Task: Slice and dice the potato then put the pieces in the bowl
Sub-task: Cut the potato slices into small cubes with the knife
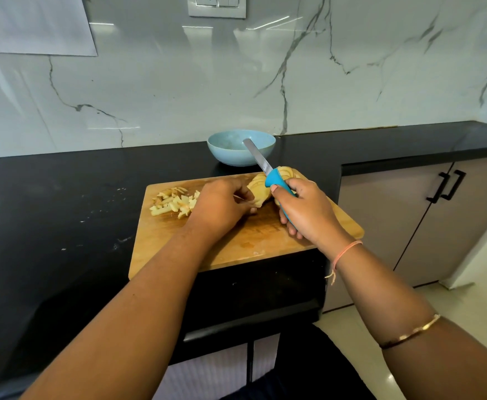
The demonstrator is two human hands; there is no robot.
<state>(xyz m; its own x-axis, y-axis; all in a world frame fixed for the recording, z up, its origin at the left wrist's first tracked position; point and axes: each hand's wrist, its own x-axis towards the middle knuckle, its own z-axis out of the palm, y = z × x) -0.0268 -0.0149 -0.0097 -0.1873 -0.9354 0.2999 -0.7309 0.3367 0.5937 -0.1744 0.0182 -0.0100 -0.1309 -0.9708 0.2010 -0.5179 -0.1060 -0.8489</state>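
A wooden cutting board [245,241] lies on the black counter. Sliced potato [258,187] sits at the board's far middle, partly hidden by both hands. My left hand [222,206] pinches a thin potato slice at the near side of that stack. My right hand [303,210] grips the blue handle of a knife [261,160], whose blade points up and away, above the board, toward the bowl. A pile of diced potato pieces [173,203] lies on the board's left part. The light blue bowl [241,147] stands behind the board; I see no pieces in it.
The black counter [63,212] runs left and along the back wall to the right. The board's near edge overhangs the counter front. Grey cabinet doors with black handles [448,186] are at the right. A wall socket [216,5] sits above.
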